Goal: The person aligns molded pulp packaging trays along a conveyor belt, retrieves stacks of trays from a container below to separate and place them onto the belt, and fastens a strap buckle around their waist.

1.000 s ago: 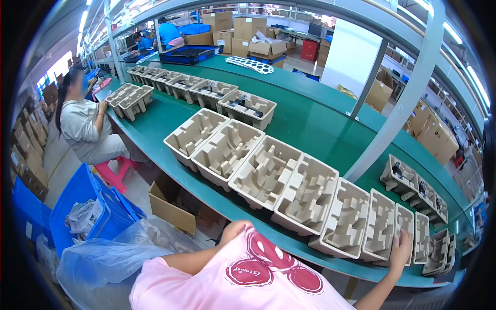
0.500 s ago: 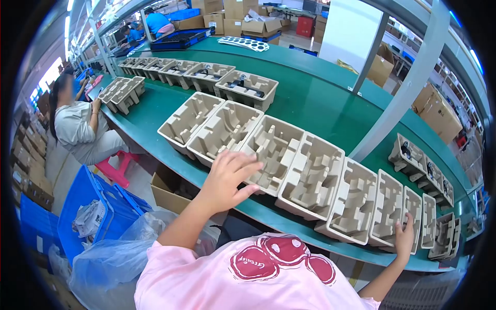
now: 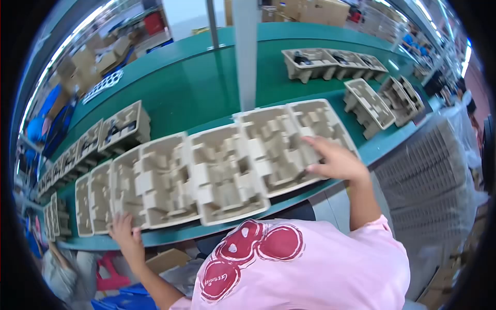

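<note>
Several beige moulded trays stand side by side along the near edge of the green bench, their shaped hollows facing up. My left hand touches the near rim of a tray towards the left, fingers slightly apart and nothing held. Over the right end of the row, my right hand is spread, thumb and forefinger apart, at the near part of the two rightmost trays. Whether it touches them is hard to tell. The trays by my hands show no parts inside.
Trays with dark parts stand at the back left and back right. Another tray sits right of the row, near tilted trays. A metal post rises mid-bench. Stacked trays under plastic stand at right. A seated person is lower left.
The view has swung to the right. My left hand has come down from above the trays to a near rim. My right hand has shifted to the row's right end, fingers now spread.
</note>
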The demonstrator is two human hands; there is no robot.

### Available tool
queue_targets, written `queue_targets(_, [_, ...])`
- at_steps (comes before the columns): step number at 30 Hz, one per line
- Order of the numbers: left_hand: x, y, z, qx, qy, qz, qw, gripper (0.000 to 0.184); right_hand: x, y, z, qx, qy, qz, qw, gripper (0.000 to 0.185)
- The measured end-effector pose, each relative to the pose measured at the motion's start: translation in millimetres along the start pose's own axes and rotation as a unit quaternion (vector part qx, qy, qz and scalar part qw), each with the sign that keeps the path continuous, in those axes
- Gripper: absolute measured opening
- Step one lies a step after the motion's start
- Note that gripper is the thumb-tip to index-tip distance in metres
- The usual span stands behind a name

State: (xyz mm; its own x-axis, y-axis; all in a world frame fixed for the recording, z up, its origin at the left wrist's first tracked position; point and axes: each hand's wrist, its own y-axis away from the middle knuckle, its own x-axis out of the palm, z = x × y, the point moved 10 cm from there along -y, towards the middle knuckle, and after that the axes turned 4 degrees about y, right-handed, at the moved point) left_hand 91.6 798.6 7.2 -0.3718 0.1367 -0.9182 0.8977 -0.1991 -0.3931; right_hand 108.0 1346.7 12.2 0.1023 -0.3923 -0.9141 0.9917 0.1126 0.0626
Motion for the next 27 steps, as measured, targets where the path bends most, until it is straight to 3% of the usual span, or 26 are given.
queue_targets(3, [6.4, 11.1, -4.9, -0.055, -0.007, 0.023, 0.998, 0.039, 3.7, -0.6, -4.8, -0.047, -0.032, 0.033, 0.998, 0.078])
queue_targets(5, [-6.5, 21.1, -12.6, -0.165, -0.009, -0.048, 0.985, 0.043, 7.8, -5.0, -7.2, -0.08, -0.048, 0.035, 0.995, 0.076])
queue_targets(7, [-19.4, 19.7, -78.3, -0.111, 0.129, -0.112, 0.979, 0.043, 7.4, -3.0, -11.9, -0.102, -0.066, 0.041, 0.992, 0.074])
queue_targets(8, [-11.9, 21.5, -98.6, -0.14, 0.146, -0.098, 0.974, 0.046, 11.6, -2.5, -13.8, -0.129, -0.078, 0.055, 0.987, 0.074])
queue_targets(10, [-14.8, 20.3, -165.6, -0.078, 0.119, -0.082, 0.986, 0.05, 12.3, -6.3, -15.1, -0.167, -0.112, 0.04, 0.979, 0.072])
queue_targets(14, [-14.9, 33.8, -171.6, -0.194, 0.033, -0.121, 0.973, 0.075, 2.6, -0.4, -18.3, -0.159, -0.023, 0.014, 0.987, 0.069])
queue_targets(18, [-0.8, 31.2, -172.7, -0.201, 0.002, -0.036, 0.979, 0.076, -18.9, 16.7, 11.8, -0.171, 0.006, 0.024, 0.985, 0.062])
queue_targets(20, [-2.5, 30.3, -170.5, -0.198, 0.033, -0.069, 0.977, 0.077, -15.1, 17.5, -1.6, -0.06, -0.007, 0.089, 0.994, 0.056])
queue_targets(21, [-2.7, 29.5, -170.4, -0.205, 0.033, -0.076, 0.975, 0.077, -18.1, 17.9, 3.0, -0.068, -0.001, 0.088, 0.994, 0.056])
queue_targets(25, [-10.9, 21.5, -186.7, -0.137, 0.072, -0.137, 0.978, 0.08, -19.9, 19.1, 3.0, -0.019, 0.031, 0.059, 0.998, 0.054])
queue_targets(27, [-3.8, 12.2, -209.0, -0.047, 0.069, -0.108, 0.991, 0.078, -19.0, 17.0, 1.5, -0.026, 0.025, 0.052, 0.998, 0.053])
